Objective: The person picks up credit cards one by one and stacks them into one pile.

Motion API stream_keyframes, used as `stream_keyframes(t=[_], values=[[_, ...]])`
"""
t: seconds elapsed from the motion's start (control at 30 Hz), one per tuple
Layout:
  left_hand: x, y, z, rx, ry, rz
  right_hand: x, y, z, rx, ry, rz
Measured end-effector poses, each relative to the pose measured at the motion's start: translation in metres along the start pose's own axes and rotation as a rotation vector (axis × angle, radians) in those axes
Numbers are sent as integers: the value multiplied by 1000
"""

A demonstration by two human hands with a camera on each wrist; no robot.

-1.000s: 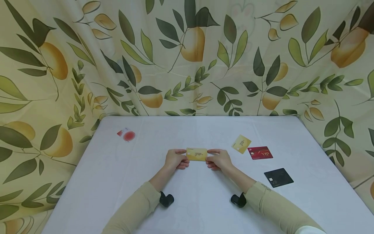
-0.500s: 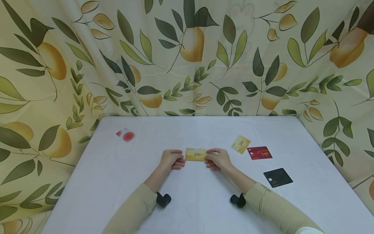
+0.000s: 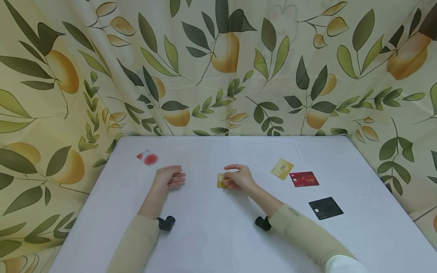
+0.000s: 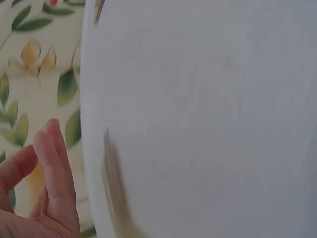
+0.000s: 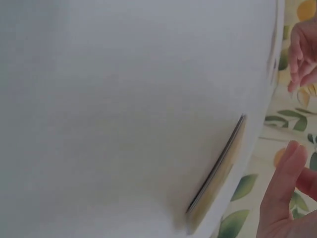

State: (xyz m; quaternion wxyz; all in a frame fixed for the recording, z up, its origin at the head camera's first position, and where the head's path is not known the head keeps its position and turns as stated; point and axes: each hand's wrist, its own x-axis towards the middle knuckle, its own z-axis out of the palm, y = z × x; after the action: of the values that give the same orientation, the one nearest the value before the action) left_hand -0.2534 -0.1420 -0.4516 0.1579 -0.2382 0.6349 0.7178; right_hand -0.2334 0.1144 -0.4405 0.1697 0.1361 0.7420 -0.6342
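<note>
A gold card (image 3: 220,181) lies flat on the white table in the head view, partly covered by my right hand (image 3: 240,176). The right wrist view shows the same gold card (image 5: 220,178) nearly edge-on, a dark line along its side, with my right thumb and fingers raised apart from it. My left hand (image 3: 170,177) is over the left part of the table, fingers loosely bent, with nothing seen in its grasp. Nearest to it is a small clear-looking piece with a red disc (image 3: 150,159) and a red triangle.
On the right lie a second gold card (image 3: 282,169), a red VIP card (image 3: 304,179) and a black card (image 3: 326,208). A patterned curtain (image 3: 205,87) hangs behind the table's far edge. Black wrist cameras sit on both wrists.
Both hands held the gold card's ends. My left hand let go and moved left; my right hand then came off its right end and moved left over it. The card stays in place.
</note>
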Motion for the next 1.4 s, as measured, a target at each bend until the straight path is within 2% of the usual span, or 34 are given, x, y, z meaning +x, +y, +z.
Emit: stream_keyframes(t=[0.17,0.3,0.47,0.6,0.73,0.97,1.03,1.23,1.4], values=[[4,14,-36,-92,37,4,4,-5,20,28,-56,-18],[5,27,-60,-155,71,-26,6,-9,37,33,-83,-13],[7,42,-84,-230,111,-59,10,-14,56,60,-114,-4],[8,51,-99,-274,98,-63,15,-18,70,72,-136,13],[12,57,-109,-292,84,-67,20,-20,86,126,-145,35],[30,56,-126,-236,75,-57,30,-19,113,258,-222,93],[36,55,-129,-212,98,-32,32,-18,120,320,-245,105],[42,64,-127,-109,122,-43,39,-14,138,486,-306,131],[41,71,-128,-69,106,-80,41,-10,151,553,-353,141]])
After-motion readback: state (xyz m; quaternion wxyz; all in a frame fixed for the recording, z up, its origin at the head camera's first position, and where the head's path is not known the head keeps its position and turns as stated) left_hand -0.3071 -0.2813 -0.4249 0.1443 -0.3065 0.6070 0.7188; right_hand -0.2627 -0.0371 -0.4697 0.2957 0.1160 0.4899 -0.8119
